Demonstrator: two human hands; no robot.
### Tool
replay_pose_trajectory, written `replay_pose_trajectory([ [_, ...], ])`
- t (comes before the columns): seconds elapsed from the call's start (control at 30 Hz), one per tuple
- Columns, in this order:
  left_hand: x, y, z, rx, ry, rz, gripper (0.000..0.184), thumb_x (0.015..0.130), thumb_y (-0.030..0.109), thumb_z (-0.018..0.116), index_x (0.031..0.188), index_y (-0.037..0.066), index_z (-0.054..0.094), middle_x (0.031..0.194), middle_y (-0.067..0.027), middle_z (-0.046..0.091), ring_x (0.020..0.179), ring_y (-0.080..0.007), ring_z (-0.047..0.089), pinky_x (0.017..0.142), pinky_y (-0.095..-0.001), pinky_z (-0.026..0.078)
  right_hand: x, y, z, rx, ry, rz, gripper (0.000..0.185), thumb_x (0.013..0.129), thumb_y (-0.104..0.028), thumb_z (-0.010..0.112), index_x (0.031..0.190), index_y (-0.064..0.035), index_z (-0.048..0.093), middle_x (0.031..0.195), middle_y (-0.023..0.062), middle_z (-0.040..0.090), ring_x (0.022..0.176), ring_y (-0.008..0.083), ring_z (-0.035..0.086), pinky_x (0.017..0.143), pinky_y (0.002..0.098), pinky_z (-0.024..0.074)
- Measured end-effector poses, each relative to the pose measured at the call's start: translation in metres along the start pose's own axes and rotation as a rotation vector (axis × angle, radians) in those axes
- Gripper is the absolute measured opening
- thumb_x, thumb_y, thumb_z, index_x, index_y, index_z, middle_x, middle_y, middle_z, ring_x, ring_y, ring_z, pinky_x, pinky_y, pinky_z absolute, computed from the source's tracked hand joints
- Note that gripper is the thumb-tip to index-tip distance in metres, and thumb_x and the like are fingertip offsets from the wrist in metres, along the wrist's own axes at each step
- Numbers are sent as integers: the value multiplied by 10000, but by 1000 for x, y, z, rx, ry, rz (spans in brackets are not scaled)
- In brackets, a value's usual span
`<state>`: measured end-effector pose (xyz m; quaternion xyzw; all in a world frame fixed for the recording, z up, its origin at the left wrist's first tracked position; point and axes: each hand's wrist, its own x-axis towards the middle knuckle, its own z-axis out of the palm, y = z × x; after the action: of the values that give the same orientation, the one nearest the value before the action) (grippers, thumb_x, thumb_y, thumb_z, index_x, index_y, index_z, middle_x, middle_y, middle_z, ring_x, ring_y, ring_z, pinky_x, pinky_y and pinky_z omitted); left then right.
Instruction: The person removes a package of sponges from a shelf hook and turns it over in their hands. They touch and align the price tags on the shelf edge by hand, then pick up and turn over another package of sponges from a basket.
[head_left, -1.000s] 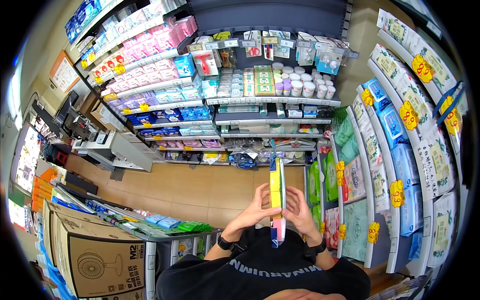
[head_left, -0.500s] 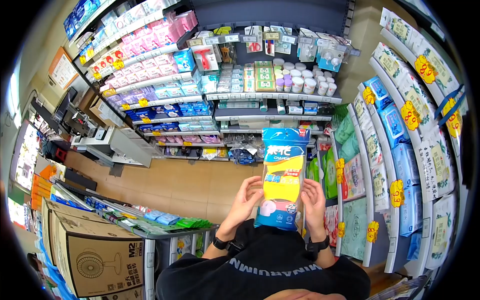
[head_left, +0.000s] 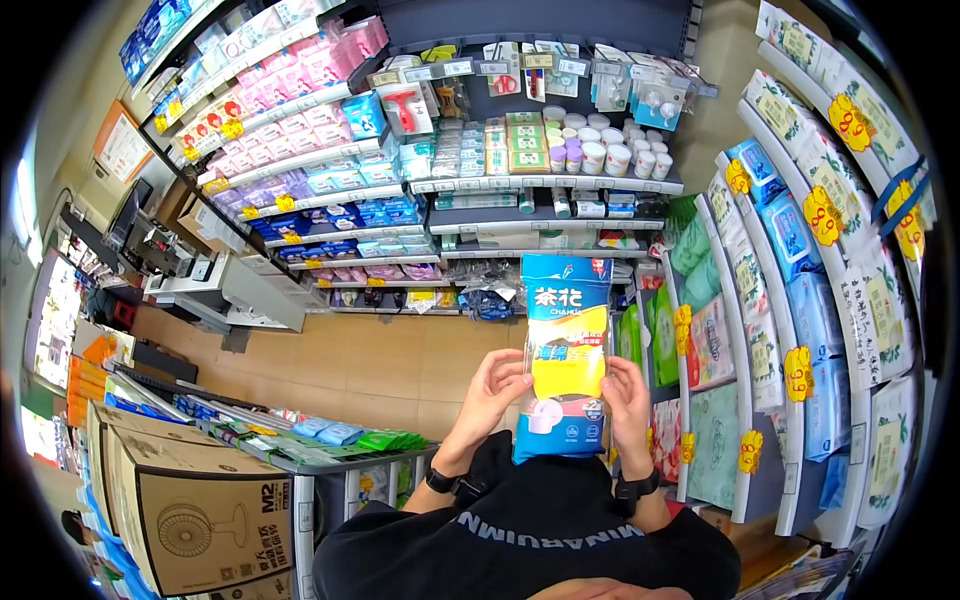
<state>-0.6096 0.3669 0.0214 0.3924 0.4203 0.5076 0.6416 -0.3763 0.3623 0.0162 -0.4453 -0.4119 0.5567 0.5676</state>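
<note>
You hold the blue-and-yellow package (head_left: 567, 375) between your two grips, upright, its printed front turned toward you. Your left grip (head_left: 494, 394) closes on its left edge, around mid-height, with the thumb lying along the front. Your right grip (head_left: 628, 398) meets the opposite edge at about the same level, thumb at the front too. The package fills the space between them; its blue top rises well above your fingers, and its lower end reaches down in front of your black shirt (head_left: 500, 520). Beyond the package's top is the facing shelf unit (head_left: 545, 185), with white tubs (head_left: 592, 157) on one shelf. Well to your left stands a cardboard fan box (head_left: 215, 500), apart from both grips.
</note>
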Motion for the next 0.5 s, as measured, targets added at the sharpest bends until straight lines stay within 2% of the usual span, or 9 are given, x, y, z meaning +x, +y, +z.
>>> replay_pose_trajectory([
  [0.13, -1, -3, -2, 4, -25, -33, 427, 952, 68, 684, 1339, 13, 511, 1164, -78, 635, 1085, -130, 615, 966, -268, 495, -7, -2, 3, 24, 6, -8, 391, 947, -50, 641, 1296, 51, 497, 1241, 160, 598, 1163, 205, 600, 1021, 320, 465],
  [0.5, -4, 0, 28, 63, -172, -63, 447, 931, 61, 717, 1325, 2, 514, 1107, -48, 628, 1040, -94, 614, 923, -234, 510, -44, -5, -25, 45, 121, -105, 392, 936, -33, 654, 1289, 45, 502, 1233, 147, 597, 1134, 197, 613, 989, 305, 490],
])
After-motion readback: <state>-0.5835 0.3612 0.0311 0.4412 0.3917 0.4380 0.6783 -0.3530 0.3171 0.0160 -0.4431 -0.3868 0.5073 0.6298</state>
